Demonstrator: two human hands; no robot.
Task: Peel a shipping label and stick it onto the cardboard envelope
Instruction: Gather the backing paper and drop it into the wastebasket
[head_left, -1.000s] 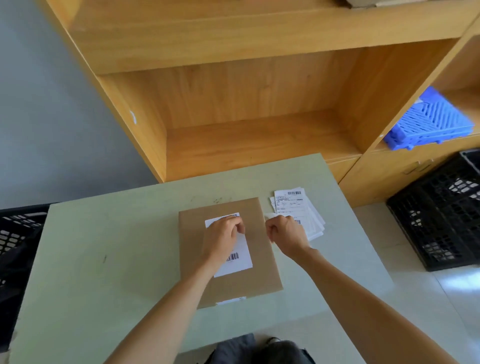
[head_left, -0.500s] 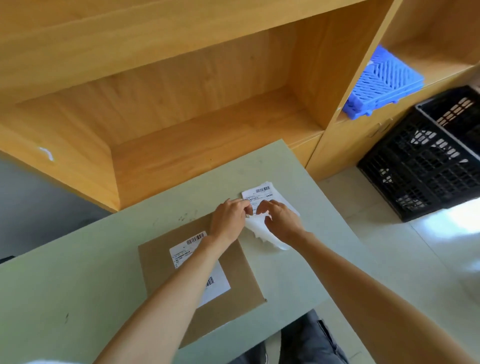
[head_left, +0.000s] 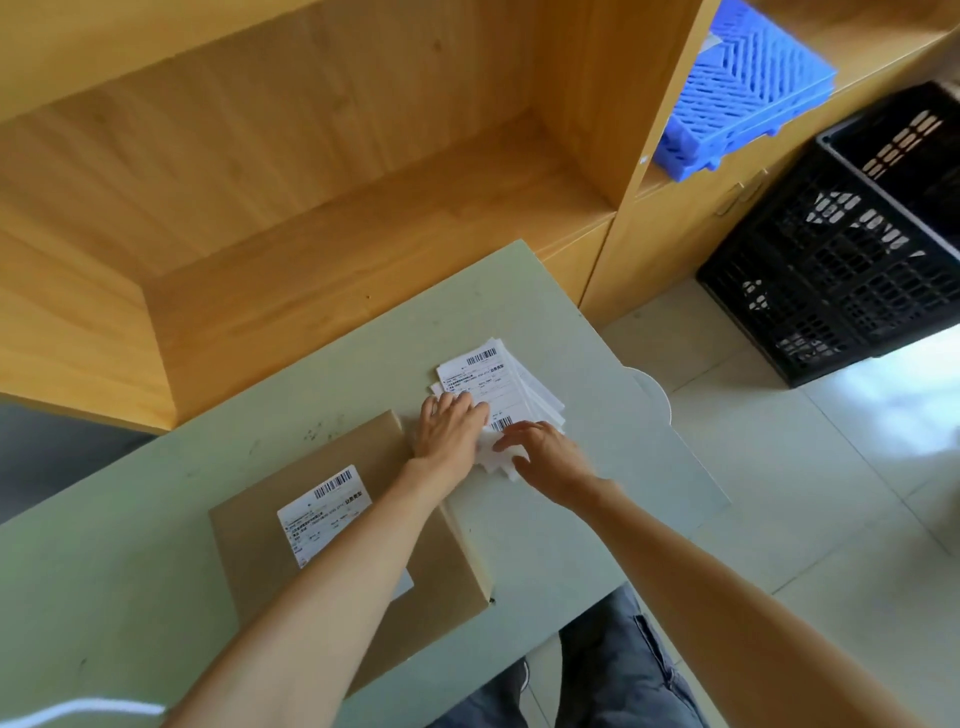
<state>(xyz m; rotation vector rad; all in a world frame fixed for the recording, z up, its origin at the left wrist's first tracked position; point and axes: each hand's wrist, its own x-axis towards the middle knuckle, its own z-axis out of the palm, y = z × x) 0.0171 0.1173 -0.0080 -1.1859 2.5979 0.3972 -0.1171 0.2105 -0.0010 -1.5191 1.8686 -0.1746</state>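
Observation:
A brown cardboard envelope (head_left: 260, 561) lies flat on the pale green table (head_left: 104, 597), with a white shipping label (head_left: 324, 506) stuck on its top face. Right of it is a fanned stack of shipping labels (head_left: 501, 376) with barcodes. My left hand (head_left: 449, 431) lies flat on the stack's near left corner, fingers stretched out. My right hand (head_left: 545, 457) is at the stack's near end, fingers and thumb closed on a crumpled white backing sheet (head_left: 498, 465). My left forearm hides the stuck label's lower right part.
A wooden shelf unit (head_left: 337, 234) stands right behind the table. A blue plastic pallet (head_left: 748, 88) lies in its right compartment. A black plastic crate (head_left: 852, 249) sits on the tiled floor at the right. My legs show under the table's near edge.
Both hands left the envelope and its stuck label and moved right to the label stack. The view swung right and down. The left hand went from pinching paper to lying flat.

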